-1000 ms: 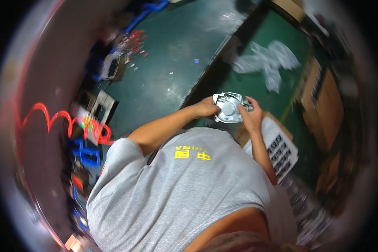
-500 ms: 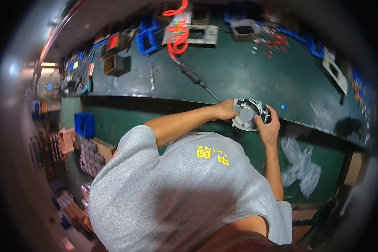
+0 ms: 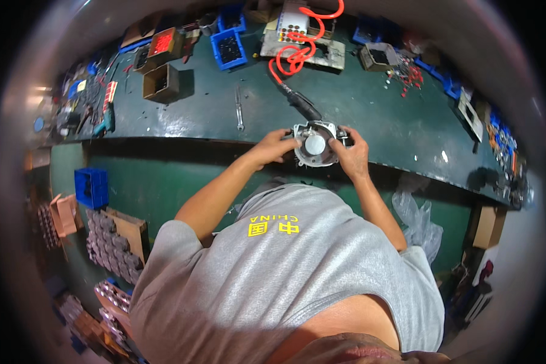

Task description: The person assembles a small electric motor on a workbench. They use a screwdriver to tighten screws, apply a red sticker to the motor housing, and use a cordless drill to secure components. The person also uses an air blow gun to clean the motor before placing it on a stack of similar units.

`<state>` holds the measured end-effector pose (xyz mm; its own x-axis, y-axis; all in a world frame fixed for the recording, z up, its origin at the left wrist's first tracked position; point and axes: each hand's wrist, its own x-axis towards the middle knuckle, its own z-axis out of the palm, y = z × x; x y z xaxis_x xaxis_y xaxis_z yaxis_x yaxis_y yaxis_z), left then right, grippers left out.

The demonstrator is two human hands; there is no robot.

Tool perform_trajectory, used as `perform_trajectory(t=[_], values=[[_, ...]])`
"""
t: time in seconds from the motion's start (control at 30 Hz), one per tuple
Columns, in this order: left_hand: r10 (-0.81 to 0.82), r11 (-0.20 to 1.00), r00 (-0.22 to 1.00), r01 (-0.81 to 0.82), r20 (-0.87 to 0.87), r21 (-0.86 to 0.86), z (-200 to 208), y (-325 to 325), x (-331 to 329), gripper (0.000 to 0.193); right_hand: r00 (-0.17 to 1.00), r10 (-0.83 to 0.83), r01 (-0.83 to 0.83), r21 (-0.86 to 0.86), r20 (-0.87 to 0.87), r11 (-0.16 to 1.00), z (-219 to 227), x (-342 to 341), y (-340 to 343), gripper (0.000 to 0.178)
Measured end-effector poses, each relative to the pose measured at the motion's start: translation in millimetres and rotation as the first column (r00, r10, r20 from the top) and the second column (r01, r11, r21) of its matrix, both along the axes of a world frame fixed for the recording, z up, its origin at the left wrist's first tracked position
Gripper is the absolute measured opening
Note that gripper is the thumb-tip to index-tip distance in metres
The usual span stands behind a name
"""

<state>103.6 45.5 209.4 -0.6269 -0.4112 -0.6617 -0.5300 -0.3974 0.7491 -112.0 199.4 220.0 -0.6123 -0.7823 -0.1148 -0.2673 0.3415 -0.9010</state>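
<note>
A round silvery metal housing point(image 3: 315, 161) with a flat pale disc point(image 3: 315, 144) in its middle is held at the bench's front edge, disc side up. My left hand point(image 3: 275, 147) grips its left rim, thumb on top. On the opposite rim my right hand point(image 3: 353, 151) is closed, its thumb reaching inside; the fingers beneath are partly hidden. Just beyond the housing lies a black air screwdriver point(image 3: 303, 104) on a red coiled hose point(image 3: 297, 59); the housing hides its tip. A metal wrench point(image 3: 239, 109) rests farther left on the green bench top point(image 3: 194, 118).
Blue bins point(image 3: 229, 51) and cardboard boxes point(image 3: 161, 83) of small parts line the back. Small red pieces point(image 3: 411, 77) lie scattered at right. A teal power tool point(image 3: 105, 121) is at far left. Below the edge hang clear plastic bags point(image 3: 420, 221); castings point(image 3: 110, 246) are stacked lower left.
My view has shifted. Both hands have carried the housing leftward along the bench edge, closer to the wrench and over the screwdriver's tip. The housing stays gripped on both sides.
</note>
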Motion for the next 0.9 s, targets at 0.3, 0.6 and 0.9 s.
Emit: perform_trajectory(t=[0.3,0.6,0.9], values=[[0.434,0.895,0.901,-0.431,-0.002,0.113,-154.9,-64.8,-61.4,0.042,0.946,-0.324,0.325,0.029,-0.017,0.945,-1.2,-39.8,27.2,0.051],[0.726,0.688,0.652,-0.685,0.219,-0.24,-231.1,-58.7,-173.6,0.054,0.876,-0.482,0.482,0.006,-0.017,0.876,-9.0,-101.7,85.1,0.049],[0.847,0.527,0.519,-0.794,0.113,-0.303,-195.5,-41.1,-197.0,0.036,0.909,-0.412,0.409,0.061,0.053,0.91,-32.6,-174.2,96.9,0.053]])
